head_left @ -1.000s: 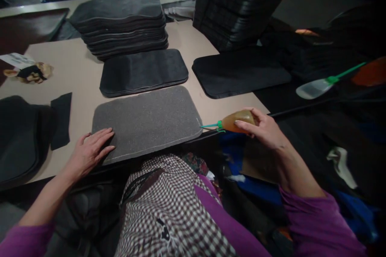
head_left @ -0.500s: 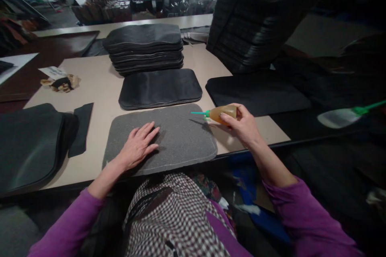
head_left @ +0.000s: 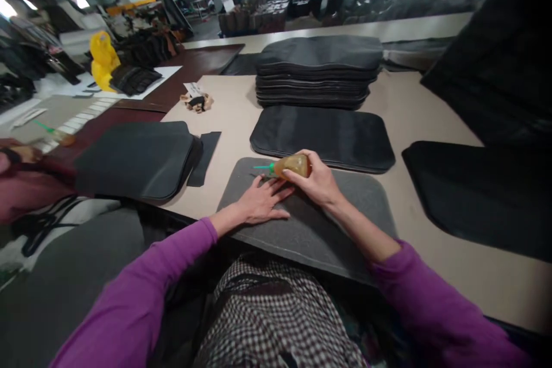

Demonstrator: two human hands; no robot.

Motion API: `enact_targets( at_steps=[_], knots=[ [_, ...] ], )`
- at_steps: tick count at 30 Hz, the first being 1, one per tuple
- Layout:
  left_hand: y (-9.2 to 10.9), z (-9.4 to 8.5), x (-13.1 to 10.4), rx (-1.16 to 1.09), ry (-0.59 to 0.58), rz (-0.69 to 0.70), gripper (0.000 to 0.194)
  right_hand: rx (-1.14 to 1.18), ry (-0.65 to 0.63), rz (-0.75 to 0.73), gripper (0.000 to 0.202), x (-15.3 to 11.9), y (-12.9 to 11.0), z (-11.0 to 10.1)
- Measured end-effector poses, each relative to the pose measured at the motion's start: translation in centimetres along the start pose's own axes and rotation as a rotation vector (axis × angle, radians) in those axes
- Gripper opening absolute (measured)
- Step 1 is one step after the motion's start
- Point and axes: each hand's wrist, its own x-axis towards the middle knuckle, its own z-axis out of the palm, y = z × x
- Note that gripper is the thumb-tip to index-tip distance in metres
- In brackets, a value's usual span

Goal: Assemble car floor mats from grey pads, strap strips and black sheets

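Note:
My left hand (head_left: 264,201) lies with its fingers spread on a grey rounded-corner sheet (head_left: 340,224) at the table's front edge. In my right hand (head_left: 317,178) is a squeeze bottle (head_left: 290,166) of amber liquid, tipped on its side. Its thin green nozzle (head_left: 262,167) points left, low over the far left part of the sheet, just beyond my left fingers. Whether the tip touches the sheet I cannot tell. Directly behind the sheet sits a low pile of black rounded panels (head_left: 323,133).
A taller stack of black panels (head_left: 319,72) stands farther back. More dark panels lie left (head_left: 133,158) and right (head_left: 483,195). A narrow dark strip (head_left: 204,158) and a crumpled scrap (head_left: 197,102) rest on the table. At far left, a co-worker's sleeve (head_left: 34,187) appears near another green-tipped bottle (head_left: 60,136).
My right hand has carried the bottle leftward across the sheet, from its right side to near my left hand. The view has swung left, bringing the co-worker's arm into sight.

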Motion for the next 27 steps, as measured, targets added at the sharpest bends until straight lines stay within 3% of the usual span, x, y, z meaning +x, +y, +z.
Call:
enact_targets(
  at_steps=[5, 8, 14, 19, 27],
  knots=[
    [-0.1, 0.4, 0.1, 0.008, 0.060, 0.015, 0.078, -0.027, -0.079, -0.120, 0.061, 2.4, -1.1, 4.6],
    [-0.1, 0.7, 0.1, 0.020, 0.085, 0.016, 0.078, -0.045, -0.102, -0.138, 0.060, 3.1, -1.0, 5.7],
    [-0.2, 0.6, 0.0, -0.005, 0.089, 0.021, 0.080, -0.117, 0.004, -0.123, 0.062, 4.2, -0.2, 6.7],
    [-0.1, 0.6, 0.1, -0.029, 0.094, 0.021, 0.081, -0.135, 0.089, -0.089, 0.060, 3.7, -0.1, 5.8],
    [-0.1, 0.6, 0.0, -0.039, 0.067, 0.005, 0.084, -0.178, 0.116, -0.027, 0.064, 1.5, 1.1, 2.0]
  ],
)
